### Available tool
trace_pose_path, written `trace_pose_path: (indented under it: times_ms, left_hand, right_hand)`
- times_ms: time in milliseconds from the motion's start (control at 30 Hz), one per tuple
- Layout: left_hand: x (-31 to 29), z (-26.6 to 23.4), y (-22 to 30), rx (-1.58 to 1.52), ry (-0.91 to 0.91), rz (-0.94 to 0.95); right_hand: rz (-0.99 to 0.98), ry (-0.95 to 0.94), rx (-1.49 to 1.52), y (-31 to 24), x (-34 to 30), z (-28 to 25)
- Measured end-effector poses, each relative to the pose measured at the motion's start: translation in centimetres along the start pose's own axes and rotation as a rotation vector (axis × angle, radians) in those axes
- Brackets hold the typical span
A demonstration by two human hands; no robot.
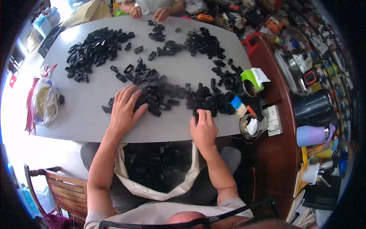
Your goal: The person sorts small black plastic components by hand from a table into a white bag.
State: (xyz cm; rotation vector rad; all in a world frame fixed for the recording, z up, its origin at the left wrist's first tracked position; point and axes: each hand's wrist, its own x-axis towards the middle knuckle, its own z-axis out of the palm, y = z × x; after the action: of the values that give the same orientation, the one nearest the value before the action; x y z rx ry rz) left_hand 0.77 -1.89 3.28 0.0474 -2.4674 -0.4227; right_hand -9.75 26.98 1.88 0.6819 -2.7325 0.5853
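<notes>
- The left hand (124, 108) is laid flat, fingers spread, over a heap of small black plastic clips (160, 95) on the grey tabletop (87, 118); nothing is gripped.
- The right hand (204, 129) is curled at the near edge, fingertips touching clips just ahead; whether one is pinched cannot be told.
- A cloth bag (152, 175) of clips is held open in the lap, below both wrists.
- The clips are judged light, stiff and easily scattered, best raked or pinched by their sides.

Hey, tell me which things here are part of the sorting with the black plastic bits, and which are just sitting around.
In use:
- left hand flat on the black parts
- right hand at the pile's edge
- cloth bag of parts in the lap
- grey board

Lying about:
- tape dispenser
- power strip
- dark jug
- purple cup
- plastic bag
</notes>
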Motion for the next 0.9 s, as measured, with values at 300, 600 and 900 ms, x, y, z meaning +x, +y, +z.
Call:
trace_pose_path:
  times_ms: [300, 600, 900]
  left_hand:
    - [-4.6, -3.6, 1.5, 0.167, 0.031, -0.227]
    - [-6.6, -2.0, 1.8, 0.214, -0.121, -0.305]
    - [-5.9, -2.6, 1.9, 0.102, -0.195, -0.368]
  right_hand:
    - [-0.283, 0.096, 0.233, -0.7, 0.0, 2.5]
    - [-0.311, 0.035, 0.322, -2.2, 0.4, 2.9]
    - [-0.351, -0.013, 0.37, -2.7, 0.5, 2.4]
